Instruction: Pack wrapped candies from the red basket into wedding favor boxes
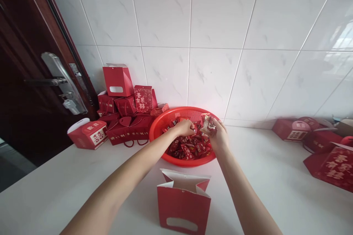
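Both my hands are over a red plastic basket (182, 162) filled with wrapped candies (190, 150), mostly in red wrappers. My left hand (185, 127) is closed, fingers curled inward at the middle of the basket; a bit of red wrapper shows at its fingertips. At the basket's right side, my right hand (219, 136) pinches a pale, clear-wrapped snack packet (208, 124) above the other candies. Nearer to me, a red paper gift box (183, 205) stands upright on the white tabletop, its top open and a white oval window low on its front.
Several red gift boxes (129, 128) are stacked at the left by the tiled wall (165, 14). More red boxes (333, 165) lie at the right end of the tabletop (256, 169). A dark wooden door (22, 36) with a metal handle (64, 80) borders the left side.
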